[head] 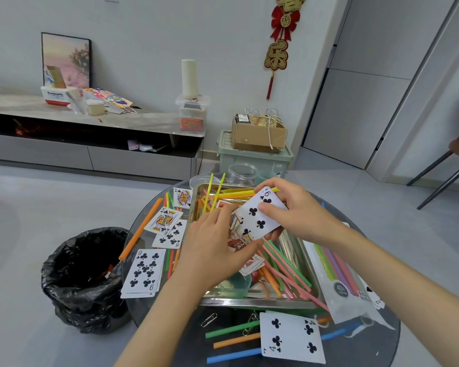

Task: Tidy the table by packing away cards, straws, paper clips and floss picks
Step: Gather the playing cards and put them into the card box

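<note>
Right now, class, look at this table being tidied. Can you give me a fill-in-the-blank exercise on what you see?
1. The card pinched in the right hand shows the suit of ____.
2. The nearest card to the viewer, lying face up, is the ____ of clubs.
3. The bin on the floor is lined with a ____ bag.

Missing words: clubs; four; black.

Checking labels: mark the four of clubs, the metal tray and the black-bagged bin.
four of clubs (293, 336): head view, card's white middle.
metal tray (249, 303): head view, near rim.
black-bagged bin (85, 308): head view, bag's front side.
</note>
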A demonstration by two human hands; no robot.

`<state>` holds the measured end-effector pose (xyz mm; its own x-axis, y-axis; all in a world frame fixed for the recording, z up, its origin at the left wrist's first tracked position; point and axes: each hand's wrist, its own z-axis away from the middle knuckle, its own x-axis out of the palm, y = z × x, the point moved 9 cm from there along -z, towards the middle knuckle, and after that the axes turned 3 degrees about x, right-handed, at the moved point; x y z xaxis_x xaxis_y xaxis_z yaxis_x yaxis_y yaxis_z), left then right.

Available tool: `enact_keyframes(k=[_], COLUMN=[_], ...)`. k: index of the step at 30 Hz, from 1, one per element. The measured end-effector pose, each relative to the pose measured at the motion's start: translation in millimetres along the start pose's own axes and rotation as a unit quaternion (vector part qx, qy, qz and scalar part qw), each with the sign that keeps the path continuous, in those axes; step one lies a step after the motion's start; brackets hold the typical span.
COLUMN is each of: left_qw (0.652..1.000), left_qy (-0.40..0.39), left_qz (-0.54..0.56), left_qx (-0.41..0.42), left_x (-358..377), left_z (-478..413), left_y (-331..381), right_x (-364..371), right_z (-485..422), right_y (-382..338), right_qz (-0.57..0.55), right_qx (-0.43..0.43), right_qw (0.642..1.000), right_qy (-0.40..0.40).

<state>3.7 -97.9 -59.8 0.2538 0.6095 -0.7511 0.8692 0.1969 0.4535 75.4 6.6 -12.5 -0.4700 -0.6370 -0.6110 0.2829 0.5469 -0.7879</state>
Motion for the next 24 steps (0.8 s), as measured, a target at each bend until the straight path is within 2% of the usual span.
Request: enact_keyframes(k=[3, 6, 9, 11, 19, 24], left_qw=[1.0, 0.999, 0.995, 0.992, 0.971, 0.97], left_qy=[-0.023, 0.016, 0.041, 0.053, 0.089, 0.1], left_qz=[0.015, 0.046, 0.091, 0.112, 0.212, 0.207], left_qx=[0.006, -0.002, -0.024, -0.032, -0.065, -0.073], left_x=[1.4, -6.0, -8.4, -9.8, -22.9, -26.4], left_z=[-1.0, -2.0, -0.8, 0.8, 2.7, 2.8], left_y=[0.4, -0.5, -4.5, -5.5, -11.8, -16.1], right_x=[-4.3, -7.0, -6.3, 0.1, 29.3, 26.3], right_z=[3.1, 5.9, 11.6, 16.2, 25.0, 24.3], right_y=[-3.2, -8.9, -12.8, -13.1, -25.3, -23.9], right_qz=[-0.026, -0.05, -0.013, 0.013, 0.072, 0.041], right_qx=[-0.014, -0.042, -0.085, -0.111, -0.198, -0.188], right_qw=[0.999, 0.993, 0.98, 0.971, 0.963, 0.968], right_qy=[0.038, 0.094, 0.18, 0.211, 0.169, 0.163])
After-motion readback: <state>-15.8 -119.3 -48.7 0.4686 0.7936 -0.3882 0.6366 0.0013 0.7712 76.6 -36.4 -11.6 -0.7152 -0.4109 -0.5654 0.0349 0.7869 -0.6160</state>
